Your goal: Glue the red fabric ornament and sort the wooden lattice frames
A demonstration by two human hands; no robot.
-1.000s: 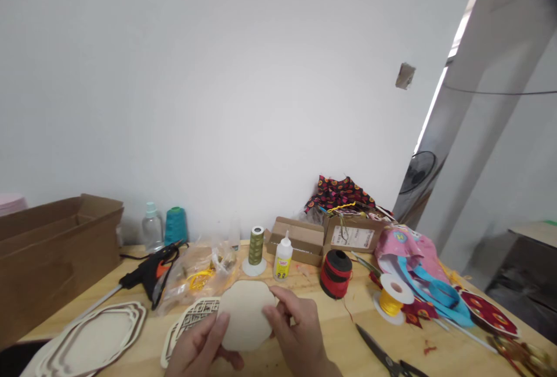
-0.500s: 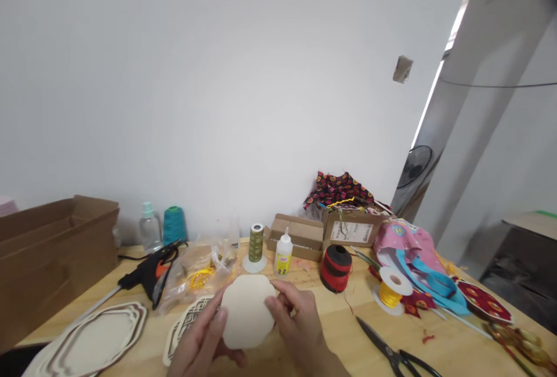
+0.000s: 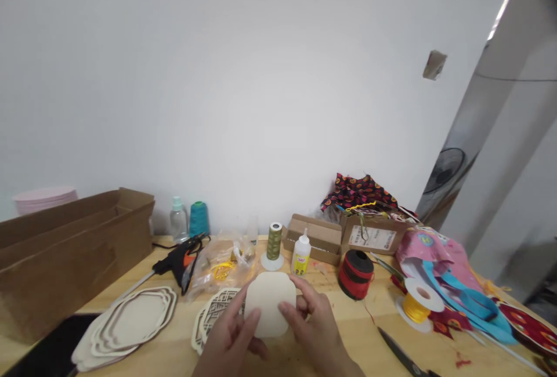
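Between my two hands I hold a pale, thin panel (image 3: 270,306) with rounded corners, raised over the table's front. My left hand (image 3: 235,333) grips its left edge, thumb on the face toward me. On the opposite edge, my right hand (image 3: 315,319) pinches it the same way, thumb in front. Partly behind my left hand lie pale lattice-cut panels (image 3: 211,312). Just beyond the panel stand a white glue bottle (image 3: 301,255) with a yellow label and an olive thread spool (image 3: 274,242).
Frame-shaped pale pieces (image 3: 134,322) lie stacked at left, near a glue gun (image 3: 180,261) and a long cardboard box (image 3: 73,261). To the right are a red-and-black cord spool (image 3: 355,274), scissors (image 3: 400,354), a yellow ribbon spool (image 3: 416,307) and pink fabric (image 3: 435,252).
The view has turned left, so the table's things appear further right. Both hands still hold the panel, which now looks slightly shorter and more tilted.
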